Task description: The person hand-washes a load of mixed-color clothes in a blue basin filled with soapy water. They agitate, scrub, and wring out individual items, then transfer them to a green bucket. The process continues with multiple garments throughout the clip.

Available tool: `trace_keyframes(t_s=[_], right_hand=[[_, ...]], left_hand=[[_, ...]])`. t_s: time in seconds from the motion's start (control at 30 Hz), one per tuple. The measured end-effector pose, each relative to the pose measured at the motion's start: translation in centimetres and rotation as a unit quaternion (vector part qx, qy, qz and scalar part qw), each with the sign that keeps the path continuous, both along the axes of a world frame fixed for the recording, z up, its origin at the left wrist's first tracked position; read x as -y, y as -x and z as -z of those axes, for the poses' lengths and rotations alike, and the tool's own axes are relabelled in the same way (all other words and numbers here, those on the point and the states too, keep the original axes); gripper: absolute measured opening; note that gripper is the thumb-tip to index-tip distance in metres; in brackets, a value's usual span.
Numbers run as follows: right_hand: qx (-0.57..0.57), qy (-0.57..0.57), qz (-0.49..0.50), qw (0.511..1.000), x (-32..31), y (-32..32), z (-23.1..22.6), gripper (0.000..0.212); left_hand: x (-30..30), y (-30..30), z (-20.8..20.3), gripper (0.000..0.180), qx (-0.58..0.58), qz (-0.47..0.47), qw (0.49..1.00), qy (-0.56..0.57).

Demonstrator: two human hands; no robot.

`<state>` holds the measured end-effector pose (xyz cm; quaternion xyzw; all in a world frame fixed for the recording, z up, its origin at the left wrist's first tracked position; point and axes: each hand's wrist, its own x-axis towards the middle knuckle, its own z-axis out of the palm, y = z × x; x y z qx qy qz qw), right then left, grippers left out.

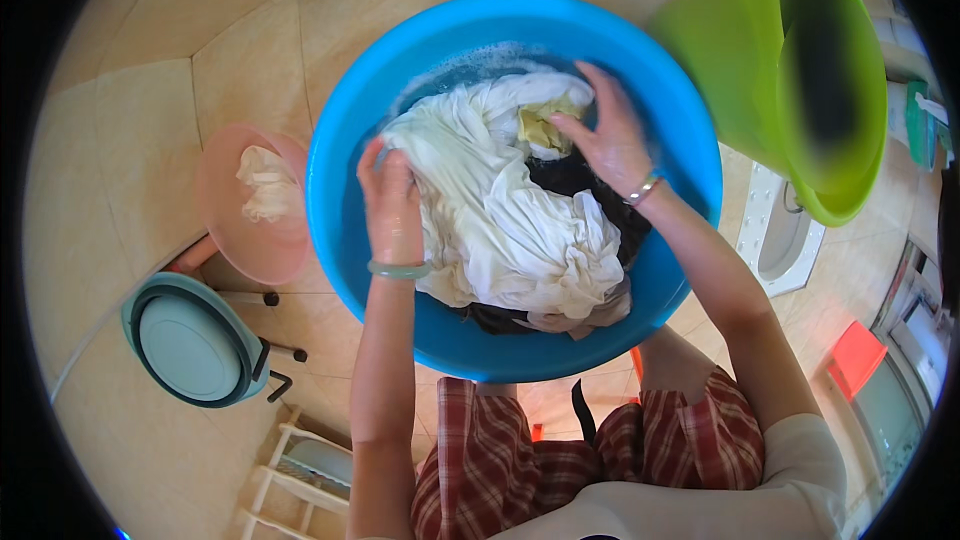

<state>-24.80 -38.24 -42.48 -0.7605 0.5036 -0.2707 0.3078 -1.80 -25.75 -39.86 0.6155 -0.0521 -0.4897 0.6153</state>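
Note:
A big white wet garment (pixel 490 200) lies bunched in a round blue basin (pixel 335 270) of sudsy water. My left hand (pixel 392 205), with a pale green bangle on its wrist, is at the garment's left edge, its fingers loosely bent and slightly blurred. On the far right side my right hand (pixel 610 145), wearing a silver bracelet, has its thumb and fingers spread beside a pale yellow cloth (pixel 540 127). Dark fabric (pixel 565 178) shows under the white garment, and a beige piece (pixel 590 315) pokes out at the near side. The garment's underside is hidden.
A tall green bucket (pixel 715 50) with something dark inside stands at the far right. To the left are a pink basin (pixel 260 250) holding a light cloth (pixel 270 183) and a folded grey-green tub (pixel 190 345). A wooden rack (pixel 300 485) stands near left; a floor toilet (pixel 785 240) lies right.

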Motion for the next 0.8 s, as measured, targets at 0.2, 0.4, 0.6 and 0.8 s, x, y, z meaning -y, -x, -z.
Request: trace_keyframes(t_s=[0.2,0.4,0.6,0.8], right_hand=[[-0.252,-0.013,-0.161,0.954,0.1,-3.0,4.7,0.054],[-0.071,-0.114,-0.035,0.99,1.6,-6.0,4.7,0.032],[0.106,-0.102,-0.281,0.948,-7.1,-7.5,-8.6,0.026],[0.072,0.095,-0.373,0.92,-12.6,-8.2,-10.3,0.029]], left_hand=[[-0.5,4.3,-1.4,0.055,0.527,0.264,0.8,-0.109],[-1.7,5.2,-2.9,0.061,0.129,0.124,0.984,-0.009],[2.4,2.5,-1.8,0.074,-0.364,0.07,0.925,0.08],[1.4,1.2,5.8,0.074,-0.59,0.275,0.696,0.304]])
